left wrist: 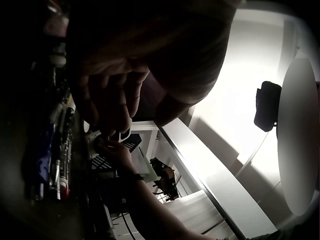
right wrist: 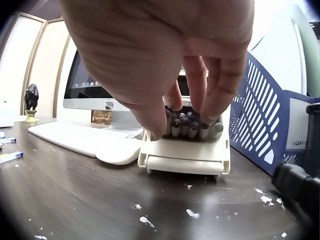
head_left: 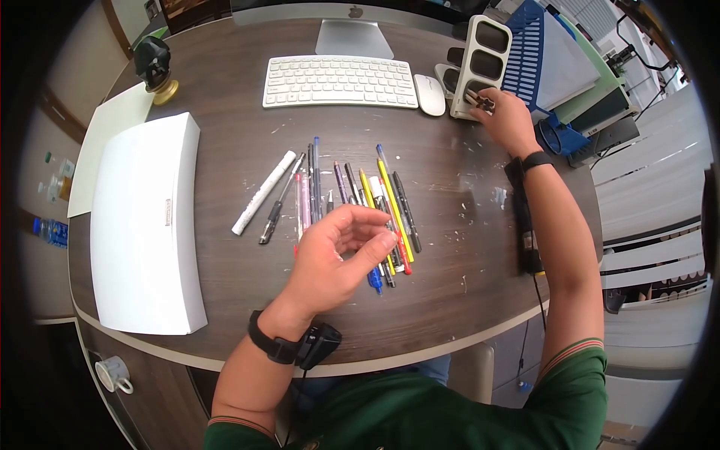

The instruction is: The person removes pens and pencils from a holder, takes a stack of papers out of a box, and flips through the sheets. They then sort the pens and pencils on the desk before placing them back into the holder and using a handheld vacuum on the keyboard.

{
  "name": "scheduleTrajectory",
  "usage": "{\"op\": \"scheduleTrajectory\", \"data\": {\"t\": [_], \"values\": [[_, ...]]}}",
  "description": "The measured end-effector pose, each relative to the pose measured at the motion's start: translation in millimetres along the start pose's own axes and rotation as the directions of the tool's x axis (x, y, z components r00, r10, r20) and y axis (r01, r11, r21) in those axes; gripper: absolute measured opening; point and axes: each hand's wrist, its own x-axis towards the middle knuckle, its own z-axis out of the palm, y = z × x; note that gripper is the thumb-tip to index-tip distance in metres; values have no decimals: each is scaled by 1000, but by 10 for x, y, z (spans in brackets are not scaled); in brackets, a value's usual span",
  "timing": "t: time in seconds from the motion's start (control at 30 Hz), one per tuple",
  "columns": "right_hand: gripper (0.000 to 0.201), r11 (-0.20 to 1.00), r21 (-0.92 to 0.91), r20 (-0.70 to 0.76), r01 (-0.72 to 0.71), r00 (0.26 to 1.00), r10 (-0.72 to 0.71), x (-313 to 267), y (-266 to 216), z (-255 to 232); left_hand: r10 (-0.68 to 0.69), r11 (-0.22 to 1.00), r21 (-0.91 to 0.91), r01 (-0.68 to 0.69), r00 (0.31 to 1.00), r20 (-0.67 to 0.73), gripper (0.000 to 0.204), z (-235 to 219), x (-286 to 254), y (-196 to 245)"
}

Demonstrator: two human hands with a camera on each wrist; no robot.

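At the right hand (head_left: 510, 124), the pen organizer (right wrist: 185, 150) looks smooth plastic, the file holder (right wrist: 283, 117) beside it plastic too; beyond the left hand (head_left: 330, 259), glossy plastic pens (head_left: 316, 180); beneath both, a wood-grained desktop (head_left: 450, 300) with a soft sheen.

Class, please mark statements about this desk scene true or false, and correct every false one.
1. The right hand is at the cream holder. True.
2. The left hand grips the white marker. False: it holds nothing; the marker lies on the desk.
3. The mouse lies beside the keyboard. True.
4. The keyboard is black. False: it is white.
5. In the head view, the blue rack stands left of the holder. False: it stands right.
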Motion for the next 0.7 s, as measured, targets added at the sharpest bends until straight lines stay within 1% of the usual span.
{"op": "scheduleTrajectory", "data": {"t": [0.03,0.13,0.23,0.43,0.53,0.63,0.7], "values": [[41,999,35,12,-15,1000,15,11,6,-3,8,1000,-9,-9,1000,-15,28,7,1,-11],[41,998,56,-20,3,1000,-2,30,46,50,-4,1000,9,5,1000,-19,28,9,-4,-4],[43,996,90,-37,15,999,-12,30,86,94,-29,999,44,29,1000,11,25,-4,-8,31],[38,982,184,-64,41,998,-30,-38,11,30,-28,998,49,27,999,16,25,-10,-10,1],[34,975,203,-45,94,995,-87,19,93,99,-19,1000,18,19,1000,-14,28,11,-9,-6],[34,971,199,-59,130,991,-120,70,107,141,-24,999,40,25,999,-21,28,20,-9,6],[35,965,247,-47,92,995,-82,84,99,174,-24,998,49,26,999,-27,28,20,-9,3]]}}
